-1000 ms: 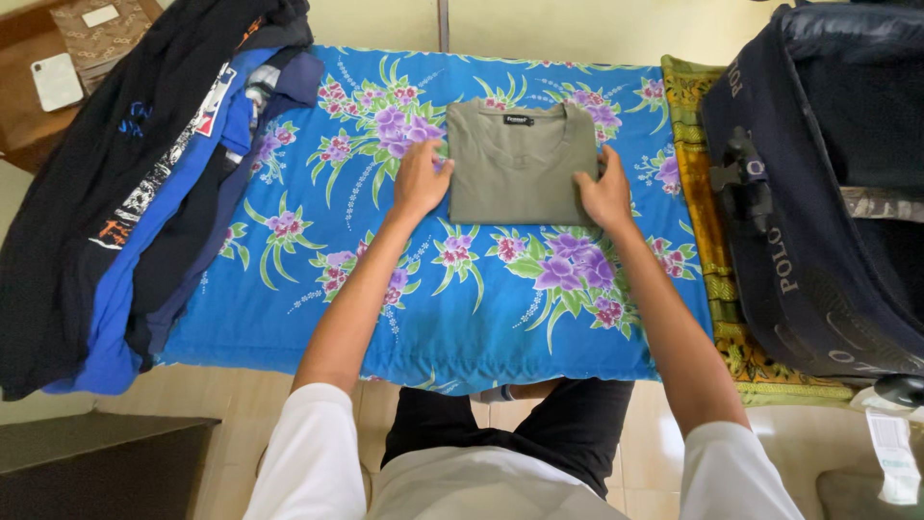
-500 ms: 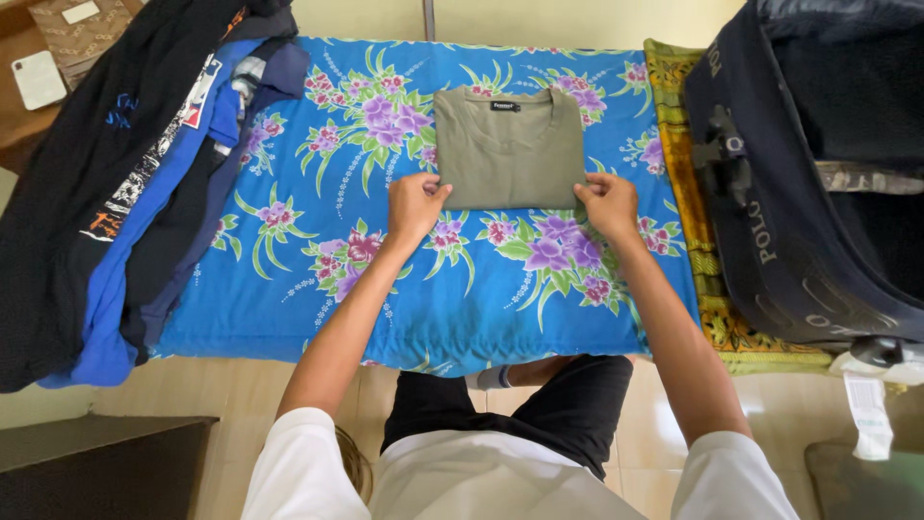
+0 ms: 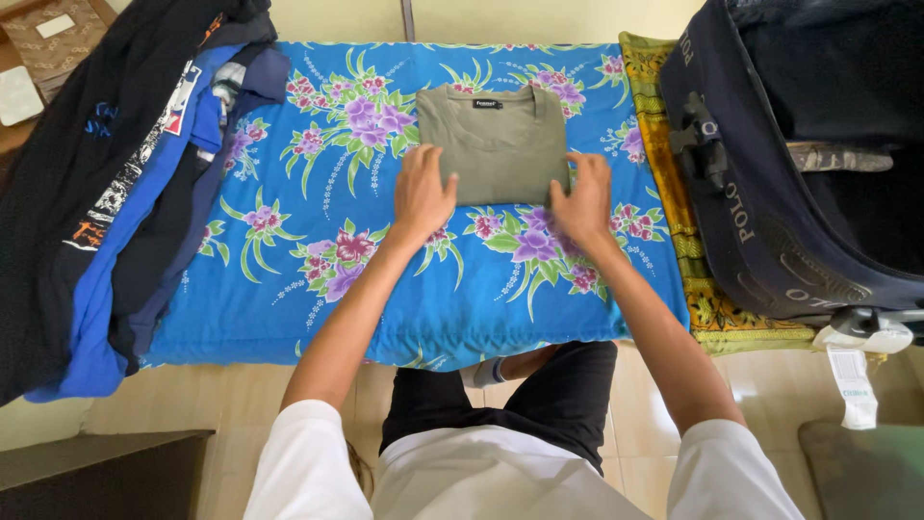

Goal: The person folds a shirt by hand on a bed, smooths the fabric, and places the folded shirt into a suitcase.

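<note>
A folded olive-green T-shirt (image 3: 496,140) lies flat on a blue floral mattress (image 3: 289,289), collar tag facing away from me. My left hand (image 3: 422,197) rests palm down on the shirt's lower left corner, fingers spread. On the lower right corner my right hand (image 3: 582,200) presses the same way. Neither hand grips the cloth; both lie flat on its near edge.
A pile of dark and blue clothes (image 3: 106,193) covers the mattress's left side. An open navy suitcase (image 3: 799,164) lies at the right on a yellow patterned cloth (image 3: 679,241), with a white tag (image 3: 852,385) hanging from it. A wooden side table (image 3: 38,58) stands at the far left.
Both hands have slid inward and up onto the shirt's lower corners. The shirt stays folded in the same spot; the view shifted slightly.
</note>
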